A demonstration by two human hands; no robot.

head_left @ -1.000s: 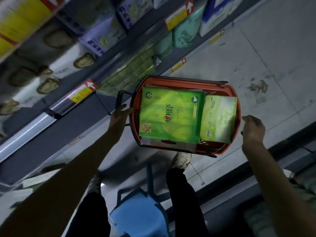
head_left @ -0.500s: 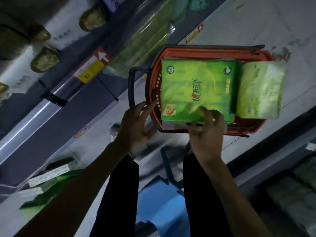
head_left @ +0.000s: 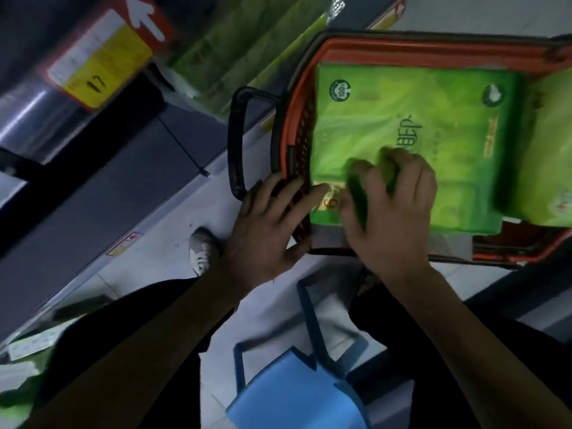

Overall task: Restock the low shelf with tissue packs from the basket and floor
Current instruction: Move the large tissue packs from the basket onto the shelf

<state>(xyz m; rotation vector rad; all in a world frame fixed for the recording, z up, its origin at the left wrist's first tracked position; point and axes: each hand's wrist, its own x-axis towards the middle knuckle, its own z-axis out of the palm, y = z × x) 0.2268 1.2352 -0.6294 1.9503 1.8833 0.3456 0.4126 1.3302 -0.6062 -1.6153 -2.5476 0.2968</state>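
a: tissue pack (head_left: pixel 411 144) position?
b: flat atop red basket (head_left: pixel 297 119), long axis along the basket's length, print sideways.
a: hands?
b: right hand (head_left: pixel 393 209) fingers curled, pinching pack's near edge; left hand (head_left: pixel 266 224) fingers spread on basket rim.

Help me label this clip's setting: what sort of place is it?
Most likely a shop aisle: a yellow price tag on a shelf edge, packaged goods on the low shelf, and a red shopping basket holding green tissue packs.

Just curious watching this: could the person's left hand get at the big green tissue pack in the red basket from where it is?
Probably yes. The left hand lies on the basket rim right beside the big green tissue pack, its fingertips at the pack's corner, nothing between them.
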